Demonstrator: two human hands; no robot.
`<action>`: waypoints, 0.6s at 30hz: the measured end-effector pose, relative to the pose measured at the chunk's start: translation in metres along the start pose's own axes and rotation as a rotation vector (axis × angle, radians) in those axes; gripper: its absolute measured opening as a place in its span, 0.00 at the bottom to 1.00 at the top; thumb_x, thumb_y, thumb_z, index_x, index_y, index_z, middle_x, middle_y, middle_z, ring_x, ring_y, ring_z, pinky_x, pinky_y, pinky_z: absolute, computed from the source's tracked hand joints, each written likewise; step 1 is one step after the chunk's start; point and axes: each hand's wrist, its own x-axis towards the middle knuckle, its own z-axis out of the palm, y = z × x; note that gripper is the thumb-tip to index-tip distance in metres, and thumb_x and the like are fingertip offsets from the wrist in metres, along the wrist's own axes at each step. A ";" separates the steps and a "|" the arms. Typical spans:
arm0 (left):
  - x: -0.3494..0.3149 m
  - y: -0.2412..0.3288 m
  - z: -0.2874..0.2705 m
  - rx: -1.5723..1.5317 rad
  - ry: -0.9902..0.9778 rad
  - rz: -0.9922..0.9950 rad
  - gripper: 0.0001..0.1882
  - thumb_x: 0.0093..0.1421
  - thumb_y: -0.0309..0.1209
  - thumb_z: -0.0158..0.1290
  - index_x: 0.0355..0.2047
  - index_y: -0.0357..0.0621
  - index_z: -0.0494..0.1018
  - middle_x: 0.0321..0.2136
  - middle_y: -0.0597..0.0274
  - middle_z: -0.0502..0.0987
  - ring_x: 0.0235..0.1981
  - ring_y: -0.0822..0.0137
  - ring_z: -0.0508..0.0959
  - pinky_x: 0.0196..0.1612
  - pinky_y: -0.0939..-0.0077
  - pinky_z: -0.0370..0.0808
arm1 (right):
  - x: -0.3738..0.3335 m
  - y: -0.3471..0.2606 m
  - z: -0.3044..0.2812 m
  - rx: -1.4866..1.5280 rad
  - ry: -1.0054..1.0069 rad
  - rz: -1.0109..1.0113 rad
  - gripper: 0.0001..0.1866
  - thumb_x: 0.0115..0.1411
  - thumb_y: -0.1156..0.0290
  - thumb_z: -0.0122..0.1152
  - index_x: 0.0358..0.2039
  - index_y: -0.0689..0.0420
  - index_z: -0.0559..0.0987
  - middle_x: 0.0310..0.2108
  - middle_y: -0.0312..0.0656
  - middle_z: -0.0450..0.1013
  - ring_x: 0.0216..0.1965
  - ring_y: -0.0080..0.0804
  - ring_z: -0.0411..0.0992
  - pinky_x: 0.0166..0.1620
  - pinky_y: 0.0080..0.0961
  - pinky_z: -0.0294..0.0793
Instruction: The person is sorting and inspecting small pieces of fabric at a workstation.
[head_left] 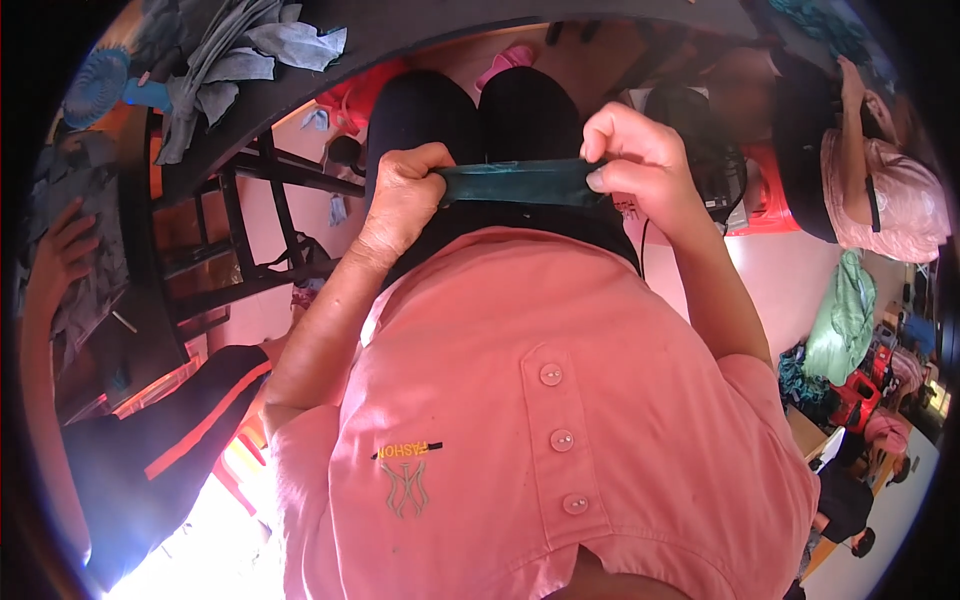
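Note:
A dark teal strip of fabric [520, 184] is stretched crosswise above my lap, between my two hands. Its left end is gripped in my left hand [405, 195], whose fingers are curled into a fist with the thumb on top. At the other end, my right hand [645, 165] pinches the cloth between thumb and bent forefinger. A pale thread or seam line shows along the strip's upper edge. Beneath the strip lie my black-trousered legs [425, 120].
Grey cloth pieces [240, 60] are heaped on a dark table [400, 40] ahead. Its dark metal frame [240, 220] stands at left. Another person's hand [65, 245] rests over grey cloth at far left. A person in a pink patterned top [885, 190] sits at right, near green cloth [843, 320].

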 end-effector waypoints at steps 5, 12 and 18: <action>-0.001 -0.004 0.004 0.349 -0.009 0.270 0.12 0.44 0.16 0.45 0.28 0.37 0.75 0.25 0.55 0.74 0.24 0.70 0.73 0.30 0.75 0.70 | 0.009 -0.013 0.003 0.005 0.021 -0.123 0.12 0.44 0.84 0.56 0.31 0.59 0.71 0.30 0.33 0.69 0.30 0.17 0.66 0.34 0.17 0.66; 0.008 0.077 0.022 -0.359 -0.205 0.099 0.18 0.47 0.19 0.51 0.41 0.36 0.75 0.34 0.62 0.77 0.39 0.73 0.76 0.39 0.79 0.74 | 0.016 -0.027 0.022 -0.210 -0.034 -0.389 0.15 0.46 0.87 0.60 0.35 0.62 0.71 0.30 0.34 0.70 0.31 0.20 0.71 0.36 0.18 0.70; 0.023 0.062 0.033 -0.689 -0.204 0.025 0.13 0.48 0.19 0.49 0.35 0.34 0.75 0.30 0.61 0.79 0.30 0.75 0.76 0.25 0.83 0.71 | 0.010 -0.027 0.018 -0.115 0.030 -0.354 0.15 0.48 0.85 0.62 0.37 0.60 0.72 0.30 0.35 0.73 0.31 0.20 0.73 0.35 0.18 0.71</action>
